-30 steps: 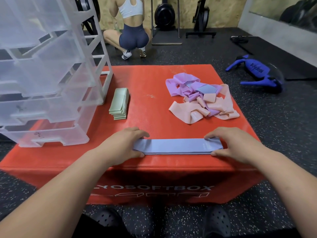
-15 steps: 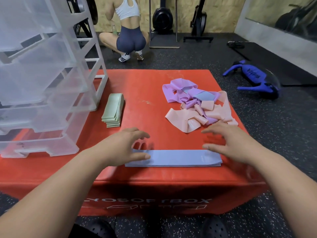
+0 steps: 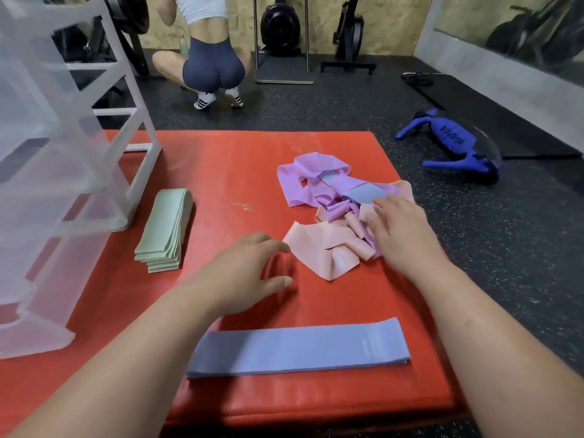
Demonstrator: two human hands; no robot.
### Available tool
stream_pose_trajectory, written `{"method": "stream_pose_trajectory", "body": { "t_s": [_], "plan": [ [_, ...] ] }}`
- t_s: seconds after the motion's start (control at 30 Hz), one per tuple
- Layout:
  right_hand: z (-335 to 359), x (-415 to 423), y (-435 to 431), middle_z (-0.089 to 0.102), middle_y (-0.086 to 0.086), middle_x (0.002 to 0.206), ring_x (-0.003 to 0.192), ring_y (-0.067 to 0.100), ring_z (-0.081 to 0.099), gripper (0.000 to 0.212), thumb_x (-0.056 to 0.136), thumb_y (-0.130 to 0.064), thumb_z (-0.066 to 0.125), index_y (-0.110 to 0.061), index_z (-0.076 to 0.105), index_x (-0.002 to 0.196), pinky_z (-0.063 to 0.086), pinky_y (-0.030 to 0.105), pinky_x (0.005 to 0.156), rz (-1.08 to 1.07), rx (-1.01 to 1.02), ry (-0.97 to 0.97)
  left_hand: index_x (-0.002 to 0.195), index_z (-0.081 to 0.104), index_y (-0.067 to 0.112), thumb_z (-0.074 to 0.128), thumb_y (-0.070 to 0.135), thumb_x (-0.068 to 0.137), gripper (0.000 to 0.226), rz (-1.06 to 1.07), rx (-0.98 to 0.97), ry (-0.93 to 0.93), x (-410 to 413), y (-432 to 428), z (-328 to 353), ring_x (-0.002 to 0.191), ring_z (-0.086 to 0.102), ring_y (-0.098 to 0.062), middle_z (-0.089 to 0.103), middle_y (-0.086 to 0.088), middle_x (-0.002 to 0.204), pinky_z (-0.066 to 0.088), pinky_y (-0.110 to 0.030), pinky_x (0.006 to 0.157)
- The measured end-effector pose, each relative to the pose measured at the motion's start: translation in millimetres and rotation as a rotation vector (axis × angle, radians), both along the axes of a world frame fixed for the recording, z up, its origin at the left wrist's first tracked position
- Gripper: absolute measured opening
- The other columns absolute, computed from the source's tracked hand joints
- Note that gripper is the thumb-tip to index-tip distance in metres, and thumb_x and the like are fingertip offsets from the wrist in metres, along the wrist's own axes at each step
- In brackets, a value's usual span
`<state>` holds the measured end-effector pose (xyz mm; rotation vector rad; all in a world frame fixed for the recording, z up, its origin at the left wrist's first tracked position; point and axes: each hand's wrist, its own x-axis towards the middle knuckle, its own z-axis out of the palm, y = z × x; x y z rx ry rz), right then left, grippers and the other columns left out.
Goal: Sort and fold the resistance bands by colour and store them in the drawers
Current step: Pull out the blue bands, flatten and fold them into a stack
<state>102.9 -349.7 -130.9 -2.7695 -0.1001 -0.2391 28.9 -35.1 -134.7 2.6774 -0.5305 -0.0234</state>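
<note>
Blue band [image 3: 363, 195] half buried in tangle [image 3: 316, 248] under spread right hand [image 3: 403, 235]; left hand [image 3: 249, 273] spread

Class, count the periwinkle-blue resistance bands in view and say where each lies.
2. One flat periwinkle-blue resistance band lies along the red padded box's near edge; a second blue band pokes from the tangled pile by the right hand. Others may hide underneath.

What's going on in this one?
A person is sorting resistance bands on a red box. A blue band lies folded flat near the front edge, with neither hand on it. The right hand reaches onto the tangled pink and purple pile; the left hand hovers open beside it. A folded green stack sits by the clear drawers.
</note>
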Motion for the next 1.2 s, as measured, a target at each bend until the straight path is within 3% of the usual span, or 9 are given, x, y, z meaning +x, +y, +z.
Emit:
{"method": "stream_pose_trajectory", "body": {
  "t_s": [0.13, 0.27, 0.5, 0.63, 0.7, 0.8, 0.93, 1.07, 1.2],
  "plan": [
    [-2, 24, 3, 0.043, 0.008, 0.160, 0.150, 0.032, 0.030, 0.059, 0.104, -0.049, 0.034, -0.018, 0.046, 0.152, 0.028, 0.051, 0.121, -0.034, 0.007, 0.007, 0.145, 0.055, 0.035, 0.070, 0.058, 0.093, 0.059, 0.009, -0.007, -0.010, 12, -1, -6, 0.123, 0.051, -0.016, 0.055, 0.009, 0.131, 0.044, -0.035, 0.108],
    [-2, 38, 8, 0.046, 0.009, 0.151, 0.134, 0.040, 0.038, 0.048, 0.106, -0.040, 0.043, -0.022, 0.047, 0.150, 0.039, 0.054, 0.110, -0.127, 0.001, 0.031, 0.141, 0.057, 0.039, 0.070, 0.057, 0.093, 0.054, 0.011, -0.018, -0.021, 19, 0, -7, 0.123, 0.050, -0.017, 0.056, 0.011, 0.131, 0.044, -0.037, 0.108],
    [14, 28, 7, 0.065, 0.002, 0.114, 0.103, 0.035, 0.052, 0.023, 0.088, -0.027, 0.067, -0.032, 0.072, 0.109, 0.049, 0.046, 0.088, -0.217, 0.004, -0.040, 0.140, 0.057, 0.040, 0.070, 0.056, 0.094, 0.050, 0.013, -0.016, -0.010, 17, -1, -4, 0.122, 0.049, -0.016, 0.056, 0.011, 0.129, 0.043, -0.037, 0.109],
    [40, 12, 11, 0.070, -0.009, 0.091, 0.089, 0.026, 0.063, 0.015, 0.079, -0.031, 0.066, -0.033, 0.073, 0.092, 0.053, 0.038, 0.080, -0.215, 0.258, -0.117, 0.142, 0.056, 0.037, 0.069, 0.054, 0.094, 0.053, 0.015, -0.004, 0.000, 13, -3, 0, 0.125, 0.050, -0.018, 0.055, 0.010, 0.132, 0.044, -0.039, 0.109],
    [54, 3, 11, 0.072, -0.010, 0.083, 0.084, 0.024, 0.067, 0.013, 0.078, -0.032, 0.070, -0.033, 0.077, 0.088, 0.053, 0.034, 0.074, -0.216, 0.441, -0.051, 0.143, 0.055, 0.036, 0.067, 0.056, 0.093, 0.055, 0.017, -0.005, 0.005, 10, -5, 2, 0.125, 0.050, -0.018, 0.055, 0.010, 0.133, 0.045, -0.041, 0.109],
    [63, -9, 9, 0.072, -0.010, 0.079, 0.079, 0.030, 0.072, 0.012, 0.075, -0.031, 0.071, -0.033, 0.079, 0.084, 0.057, 0.040, 0.062, -0.247, 0.688, 0.066, 0.143, 0.056, 0.036, 0.066, 0.058, 0.092, 0.056, 0.014, -0.019, 0.005, 7, -8, 6, 0.124, 0.051, -0.018, 0.055, 0.010, 0.132, 0.045, -0.041, 0.109],
    [63, -21, -3, 0.071, -0.009, 0.076, 0.081, 0.022, 0.068, 0.008, 0.081, -0.028, 0.069, -0.030, 0.075, 0.085, 0.045, 0.031, 0.067, -0.288, 0.440, -0.047, 0.141, 0.058, 0.034, 0.067, 0.054, 0.094, 0.052, 0.015, -0.031, -0.027, 2, -14, 8, 0.126, 0.051, -0.017, 0.056, 0.010, 0.132, 0.046, -0.041, 0.109],
    [75, -26, -5, 0.065, -0.011, 0.071, 0.067, 0.010, 0.059, 0.008, 0.089, -0.036, 0.073, -0.029, 0.076, 0.093, 0.047, 0.031, 0.070, -0.093, 0.622, -0.264, 0.134, 0.065, 0.032, 0.066, 0.047, 0.096, 0.041, 0.034, -0.122, -0.094, 0, -19, 14, 0.121, 0.057, -0.015, 0.061, 0.012, 0.127, 0.048, -0.038, 0.104],
    [63, -31, 12, 0.068, -0.009, 0.080, 0.066, 0.003, 0.059, 0.008, 0.085, -0.040, 0.077, -0.034, 0.077, 0.089, 0.050, 0.027, 0.070, 0.014, 0.530, -0.144, 0.125, 0.069, 0.032, 0.072, 0.035, 0.096, 0.029, 0.046, -0.309, -0.140, 0, -29, 20, 0.107, 0.060, -0.003, 0.064, 0.021, 0.116, 0.050, -0.030, 0.095]
  ]
}}
